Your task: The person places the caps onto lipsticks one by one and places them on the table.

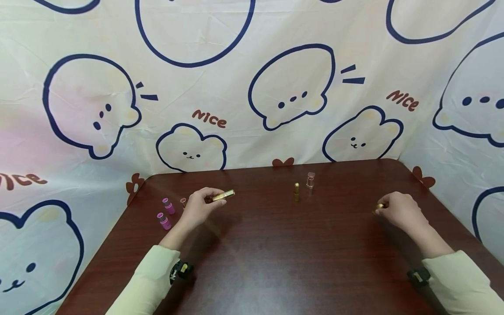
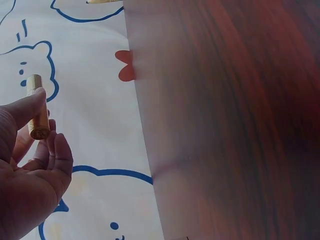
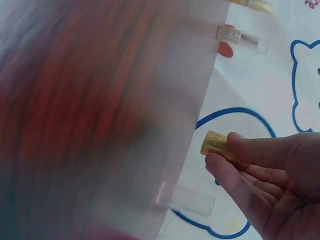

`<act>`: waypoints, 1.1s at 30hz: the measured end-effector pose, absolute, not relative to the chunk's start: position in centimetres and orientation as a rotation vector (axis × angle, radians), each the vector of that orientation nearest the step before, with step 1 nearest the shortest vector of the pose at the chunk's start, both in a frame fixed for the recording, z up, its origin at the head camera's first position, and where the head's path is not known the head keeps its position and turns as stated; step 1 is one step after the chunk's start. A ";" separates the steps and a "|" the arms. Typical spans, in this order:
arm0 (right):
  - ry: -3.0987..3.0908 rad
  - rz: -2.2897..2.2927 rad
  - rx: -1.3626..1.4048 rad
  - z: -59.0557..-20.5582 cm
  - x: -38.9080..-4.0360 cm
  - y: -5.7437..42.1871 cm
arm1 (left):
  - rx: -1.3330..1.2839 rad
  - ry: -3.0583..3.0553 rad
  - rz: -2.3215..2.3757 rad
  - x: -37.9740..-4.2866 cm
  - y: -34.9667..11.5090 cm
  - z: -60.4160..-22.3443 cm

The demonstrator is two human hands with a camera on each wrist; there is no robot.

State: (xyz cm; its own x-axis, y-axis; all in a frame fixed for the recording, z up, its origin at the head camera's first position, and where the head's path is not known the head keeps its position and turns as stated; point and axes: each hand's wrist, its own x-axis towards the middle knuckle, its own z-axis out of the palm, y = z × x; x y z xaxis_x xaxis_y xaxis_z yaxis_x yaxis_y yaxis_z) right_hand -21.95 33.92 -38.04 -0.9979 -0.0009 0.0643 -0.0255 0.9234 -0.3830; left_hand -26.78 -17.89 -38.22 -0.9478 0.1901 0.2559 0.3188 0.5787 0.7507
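My left hand (image 1: 201,205), over the left part of the table, pinches a slim gold lipstick tube (image 1: 223,195) between thumb and fingers. In the left wrist view the gold tube is raised off the table and tilted. On the far right, my right hand (image 1: 403,212) pinches a short gold embossed tube (image 3: 215,143) like a lipstick; the fingers cover much of it. A clear, see-through piece (image 3: 194,200) stands near the right hand in the right wrist view. A small copper-coloured tube (image 1: 183,201) stands just behind the left hand, partly hidden.
Two purple tubes (image 1: 168,205) stand near the table's left edge. Towards the back middle stand a gold tube (image 1: 296,192) and a clear-and-pink one (image 1: 310,180). A printed cloth (image 1: 236,144) hangs behind the brown table (image 1: 275,262).
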 end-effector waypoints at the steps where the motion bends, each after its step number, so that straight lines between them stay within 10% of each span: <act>1: -3.003 0.611 0.032 -38.0 -22.0 33.7 | -0.426 -2.655 -1.324 -26.8 -17.8 -38.2; 33: -2.628 1.106 0.243 -37.7 -23.2 24.5 | -0.520 -2.568 -1.532 -27.3 -15.6 -37.4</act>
